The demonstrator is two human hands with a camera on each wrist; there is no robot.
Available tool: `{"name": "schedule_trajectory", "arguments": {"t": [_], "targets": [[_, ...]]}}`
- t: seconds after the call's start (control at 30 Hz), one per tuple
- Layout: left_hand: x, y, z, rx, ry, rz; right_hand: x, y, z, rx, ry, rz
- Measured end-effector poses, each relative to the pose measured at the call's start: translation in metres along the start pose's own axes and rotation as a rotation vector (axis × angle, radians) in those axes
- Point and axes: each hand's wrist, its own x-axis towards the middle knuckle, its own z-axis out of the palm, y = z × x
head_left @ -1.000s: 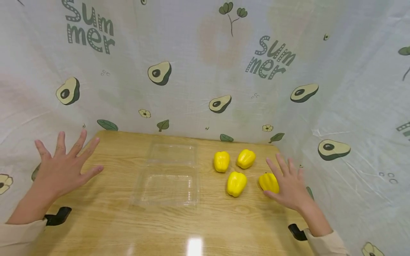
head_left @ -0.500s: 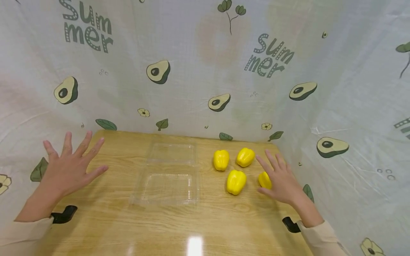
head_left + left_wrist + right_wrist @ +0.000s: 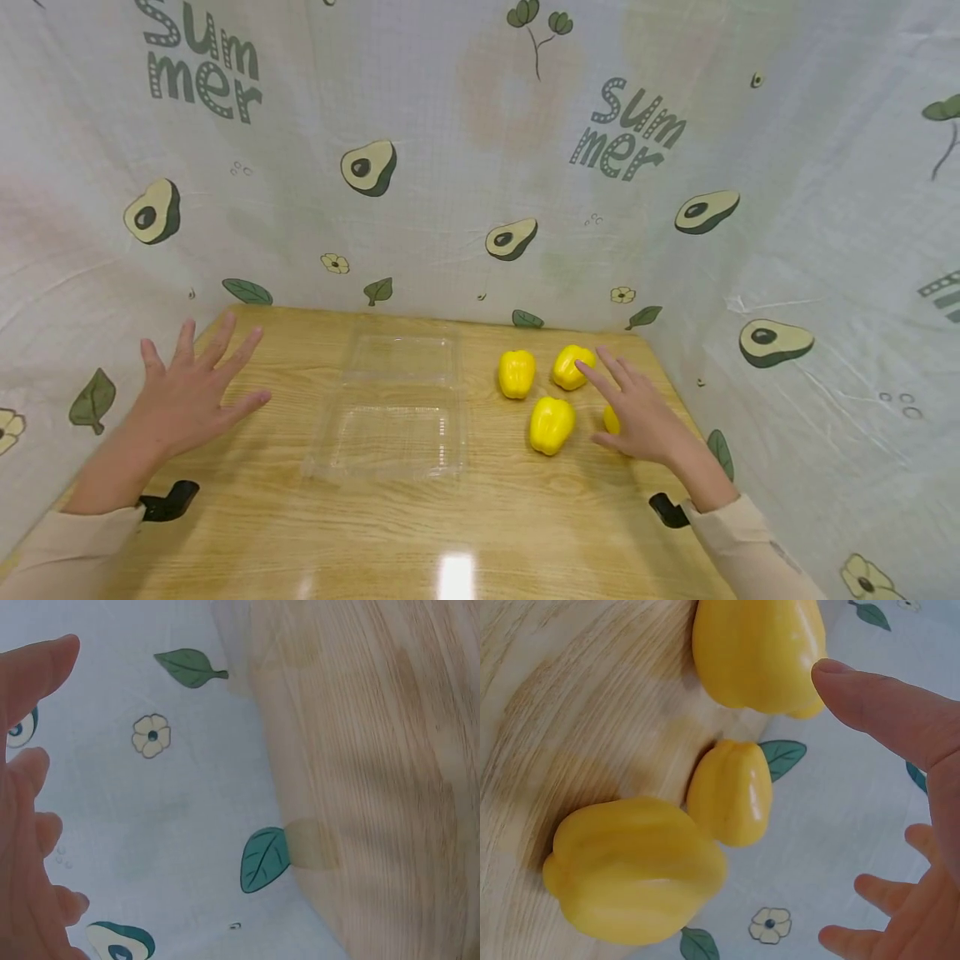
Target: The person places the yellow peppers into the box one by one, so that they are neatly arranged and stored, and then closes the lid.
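My left hand (image 3: 187,396) hovers with fingers spread over the left of the wooden table, holding nothing. To its right lies a clear plastic clamshell box (image 3: 390,442), its lid (image 3: 401,358) folded back flat. My right hand (image 3: 641,417), fingers spread, is above a yellow bell pepper (image 3: 611,419) and hides most of it. Its index fingertip overlaps a back yellow pepper (image 3: 568,369) in the head view. Two more yellow peppers, one behind (image 3: 517,374) and one nearer (image 3: 552,426), lie to its left. In the right wrist view the thumb (image 3: 885,705) overlaps a pepper's (image 3: 757,652) edge; contact is unclear.
A pale cloth (image 3: 435,167) printed with avocados, leaves and lettering hangs behind the table (image 3: 360,542) and along both sides. Black camera mounts sit at the left wrist (image 3: 171,502) and right wrist (image 3: 667,510).
The left hand has drifted right, toward the box. My right hand has moved left and slightly up in the head view, covering more of the rightmost pepper. The peppers and box stay put.
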Motion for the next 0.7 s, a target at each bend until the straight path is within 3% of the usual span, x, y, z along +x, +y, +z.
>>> {"name": "schedule_trajectory", "arguments": {"t": [0.33,0.7], "targets": [[0.002,0.007,0.013,-0.089,0.015,0.018,0.011,0.0,0.0,0.068,-0.048,-0.017],[-0.002,0.014,0.024,-0.385,-0.166,-0.044,0.023,-0.004,0.004,0.252,-0.164,-0.022]]}}
